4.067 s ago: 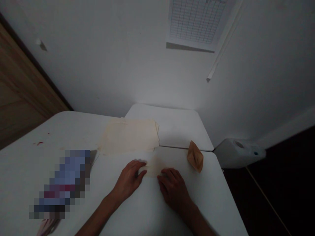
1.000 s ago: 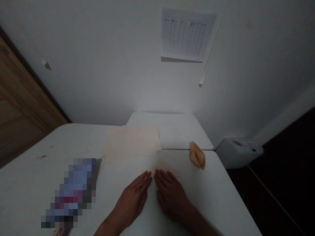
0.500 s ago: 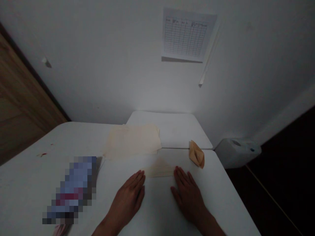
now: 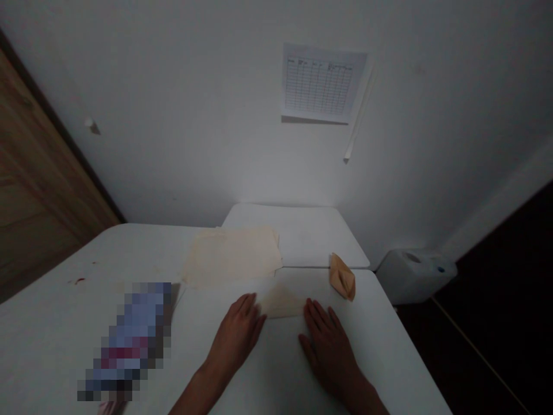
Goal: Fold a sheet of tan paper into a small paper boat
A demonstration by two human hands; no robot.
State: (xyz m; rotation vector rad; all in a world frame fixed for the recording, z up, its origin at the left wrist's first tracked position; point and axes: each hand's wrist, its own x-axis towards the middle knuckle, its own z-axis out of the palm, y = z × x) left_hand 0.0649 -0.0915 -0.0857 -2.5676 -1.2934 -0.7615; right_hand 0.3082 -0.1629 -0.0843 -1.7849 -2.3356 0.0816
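A small pale folded paper (image 4: 283, 302), triangular on top with a straight near edge, lies flat on the white table between my hands. My left hand (image 4: 237, 328) is at its left corner, fingers stretched out and the thumb apart from them; the fingertips are a little blurred. At the right corner rests my right hand (image 4: 326, 340), flat and open, with its fingertips touching the paper. Beyond my right hand sits a folded brown paper boat (image 4: 343, 278). Behind the folded paper is a stack of pale tan paper sheets (image 4: 233, 256).
A pixelated, bluish object (image 4: 133, 334) lies on the left of the table (image 4: 56, 340). The wall behind bears a printed chart (image 4: 317, 83). To the right of the table stands a whitish plastic container (image 4: 417, 276), and a wooden panel (image 4: 47, 161) is at far left.
My left hand has shifted slightly right and turned, its thumb now nearer the paper's left corner. My right hand stays at the right corner. The camera view has tilted up a little.
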